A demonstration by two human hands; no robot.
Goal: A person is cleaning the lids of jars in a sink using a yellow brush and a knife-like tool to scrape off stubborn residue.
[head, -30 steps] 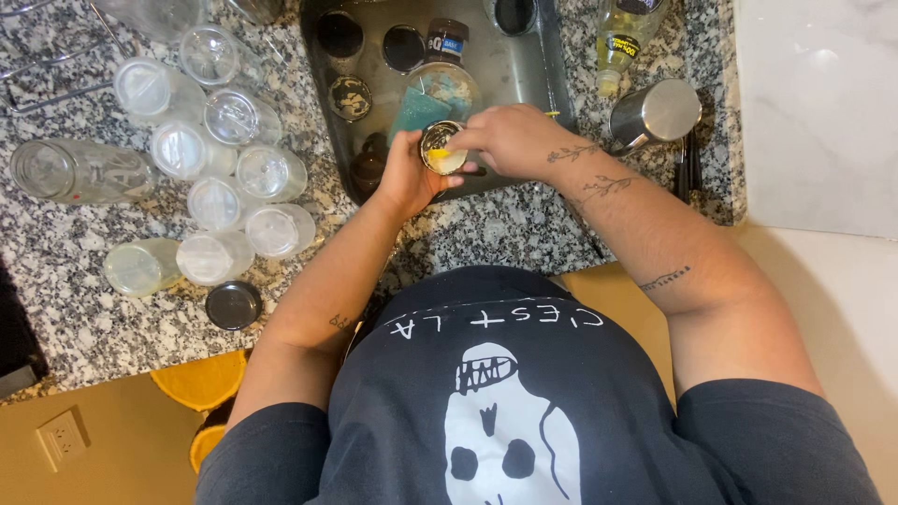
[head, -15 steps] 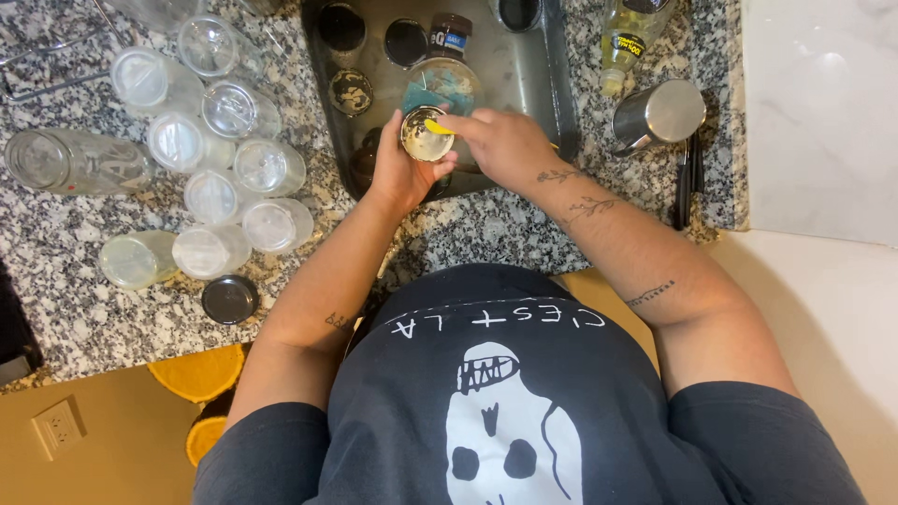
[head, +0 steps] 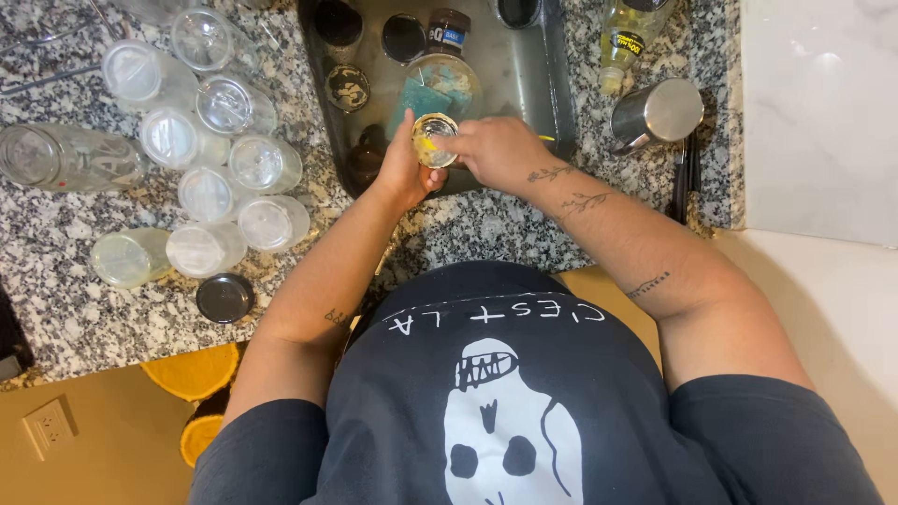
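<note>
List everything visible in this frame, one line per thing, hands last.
Small jar: one, clear glass, held over the sink.
Sink: one, grey metal, top centre.
Large jar: one, clear with blue sponge inside, in the sink.
Upturned jars: about ten, clear, on the counter left of the sink.
Dark lid: one, black, on the granite counter.
Steel cup: one, silver, right of the sink.
Bottle: one, yellowish, top right.
Left hand: grips the small jar.
Right hand: fingers at the jar's mouth.
</note>
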